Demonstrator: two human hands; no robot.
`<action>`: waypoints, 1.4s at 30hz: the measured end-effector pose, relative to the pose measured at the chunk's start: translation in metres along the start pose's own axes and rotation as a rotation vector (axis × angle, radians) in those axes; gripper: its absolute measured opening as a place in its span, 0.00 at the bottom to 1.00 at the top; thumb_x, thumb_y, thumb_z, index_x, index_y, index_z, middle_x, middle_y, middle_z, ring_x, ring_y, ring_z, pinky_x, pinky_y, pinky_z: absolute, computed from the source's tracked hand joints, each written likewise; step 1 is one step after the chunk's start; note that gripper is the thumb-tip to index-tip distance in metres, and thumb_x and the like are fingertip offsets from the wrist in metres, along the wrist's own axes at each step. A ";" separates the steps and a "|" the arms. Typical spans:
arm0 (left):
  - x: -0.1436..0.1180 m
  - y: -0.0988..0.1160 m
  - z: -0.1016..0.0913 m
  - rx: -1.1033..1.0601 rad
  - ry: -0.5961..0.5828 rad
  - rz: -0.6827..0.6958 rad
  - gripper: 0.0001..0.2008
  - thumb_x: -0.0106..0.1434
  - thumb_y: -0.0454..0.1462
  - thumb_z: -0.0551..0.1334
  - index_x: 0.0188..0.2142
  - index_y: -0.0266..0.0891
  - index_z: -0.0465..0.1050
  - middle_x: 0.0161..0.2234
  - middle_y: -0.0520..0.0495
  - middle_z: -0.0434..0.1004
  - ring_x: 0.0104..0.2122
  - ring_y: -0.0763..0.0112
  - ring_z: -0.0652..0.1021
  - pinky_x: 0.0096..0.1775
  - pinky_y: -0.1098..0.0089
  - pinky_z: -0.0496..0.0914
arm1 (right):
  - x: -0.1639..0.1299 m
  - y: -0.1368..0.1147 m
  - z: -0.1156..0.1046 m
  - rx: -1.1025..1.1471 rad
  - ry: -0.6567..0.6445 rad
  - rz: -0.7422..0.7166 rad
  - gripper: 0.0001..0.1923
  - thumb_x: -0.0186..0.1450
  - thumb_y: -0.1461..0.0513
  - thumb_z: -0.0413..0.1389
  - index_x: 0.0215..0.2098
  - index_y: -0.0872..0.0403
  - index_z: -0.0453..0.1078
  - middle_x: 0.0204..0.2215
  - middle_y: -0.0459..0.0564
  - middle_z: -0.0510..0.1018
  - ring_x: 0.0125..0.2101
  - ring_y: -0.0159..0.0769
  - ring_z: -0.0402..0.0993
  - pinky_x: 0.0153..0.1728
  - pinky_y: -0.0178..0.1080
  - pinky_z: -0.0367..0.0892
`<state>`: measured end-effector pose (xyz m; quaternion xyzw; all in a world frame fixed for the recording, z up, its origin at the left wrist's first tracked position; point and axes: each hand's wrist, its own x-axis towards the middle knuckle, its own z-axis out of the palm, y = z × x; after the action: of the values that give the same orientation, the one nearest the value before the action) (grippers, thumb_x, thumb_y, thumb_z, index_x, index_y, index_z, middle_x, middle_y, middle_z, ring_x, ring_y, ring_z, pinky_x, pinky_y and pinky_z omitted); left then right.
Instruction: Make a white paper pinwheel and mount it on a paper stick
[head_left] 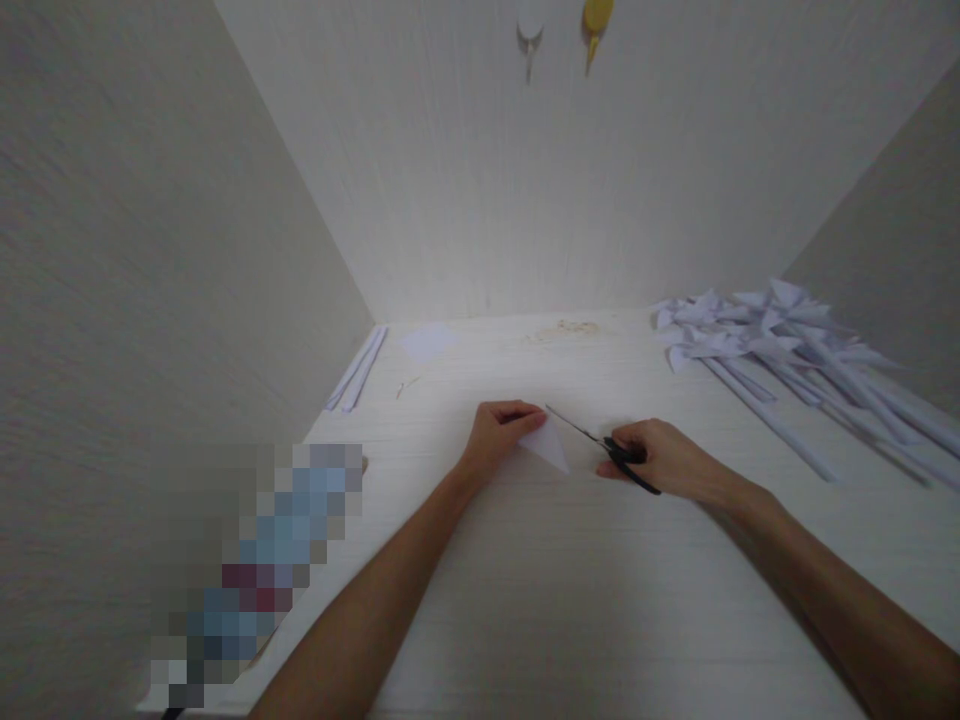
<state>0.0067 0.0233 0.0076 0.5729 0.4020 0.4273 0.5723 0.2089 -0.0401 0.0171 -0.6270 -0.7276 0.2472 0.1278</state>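
My left hand [504,432] pinches a folded piece of white paper [547,446], whose pointed corner hangs toward the right. In my right hand [660,460] is a pair of scissors [619,455] with black handles. The narrow blades point up and left, and their tips are close to the paper's upper edge beside my left fingertips. Whether the tips touch the paper I cannot tell.
Several paper pinwheels [780,340] on rolled paper sticks lie piled at the right. Two rolled paper sticks [360,370] and a flat paper sheet [427,342] lie back left. Small brownish bits [574,328] are near the wall. A blurred-out object [277,550] stands at left.
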 end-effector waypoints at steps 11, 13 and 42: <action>0.000 0.002 0.001 0.006 -0.005 0.019 0.05 0.44 0.36 0.66 0.22 0.37 0.76 0.21 0.52 0.74 0.23 0.76 0.70 0.30 0.73 0.62 | 0.000 0.000 0.000 -0.095 0.014 -0.019 0.21 0.53 0.45 0.50 0.16 0.54 0.58 0.13 0.43 0.64 0.16 0.29 0.58 0.17 0.32 0.48; 0.000 0.001 0.001 0.010 -0.006 0.019 0.04 0.44 0.36 0.66 0.22 0.37 0.76 0.21 0.52 0.74 0.23 0.76 0.70 0.30 0.73 0.62 | 0.000 0.000 0.000 -0.107 0.020 -0.026 0.21 0.53 0.46 0.50 0.16 0.54 0.58 0.13 0.43 0.64 0.16 0.29 0.58 0.17 0.32 0.48; 0.002 -0.003 0.000 0.089 0.019 0.020 0.07 0.44 0.39 0.65 0.24 0.37 0.76 0.22 0.50 0.75 0.25 0.73 0.71 0.30 0.71 0.64 | -0.003 -0.007 -0.004 -0.189 0.017 -0.092 0.20 0.57 0.48 0.48 0.19 0.54 0.67 0.18 0.47 0.71 0.19 0.32 0.65 0.20 0.33 0.51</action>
<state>0.0079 0.0256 0.0046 0.5980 0.4202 0.4199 0.5381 0.2057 -0.0428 0.0241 -0.6041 -0.7748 0.1659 0.0853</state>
